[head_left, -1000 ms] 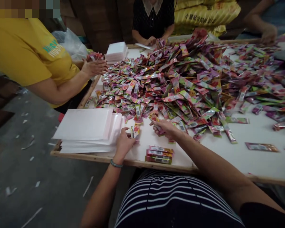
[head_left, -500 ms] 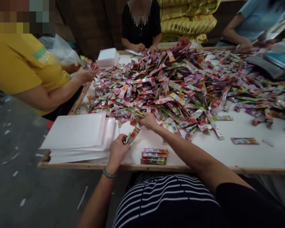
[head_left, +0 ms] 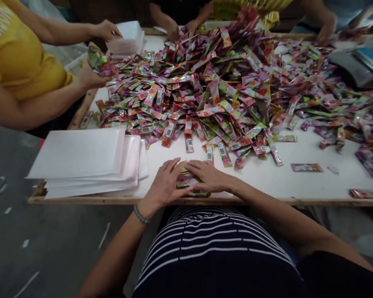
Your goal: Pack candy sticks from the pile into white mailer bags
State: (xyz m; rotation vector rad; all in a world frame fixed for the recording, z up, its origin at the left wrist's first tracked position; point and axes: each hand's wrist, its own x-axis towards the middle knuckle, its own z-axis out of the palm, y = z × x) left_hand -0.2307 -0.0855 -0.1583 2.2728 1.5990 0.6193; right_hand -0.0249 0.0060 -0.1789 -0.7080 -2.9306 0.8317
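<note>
Lower centre of the frame, by the near edge of the white counter [head_left: 261,182]: left hand [head_left: 164,182] and right hand [head_left: 209,178] meeting around a sachet bundle [head_left: 186,182]. Grip part-closed on both sides – curved in from left and right, fingers nearly touching along the far side, left thumb across the near side towards the right hand. Bundle enclosed between the two; only a strip of pink and green wrapper in sight. Cannot count the sachets in it, nor tell whether pressed to the counter or raised a little. Right thumb hard to make out.

Just beyond, a few loose sachets, then the large sachet pile [head_left: 205,91] across the centre, running out at the right edge. Print on the wrappers mostly too small to read. White envelopes [head_left: 77,153] in an uneven stack at lower left, well within view.

Upper left: co-worker in a yellow shirt [head_left: 27,66], head cut off – one hand full of sachets, the other at a second white stack [head_left: 132,37], contact hard to judge. Top centre and upper right: more co-workers' hands, bodies cropped by the frame, hold unclear. Dark device [head_left: 357,68] at right, cut by the edge.
</note>
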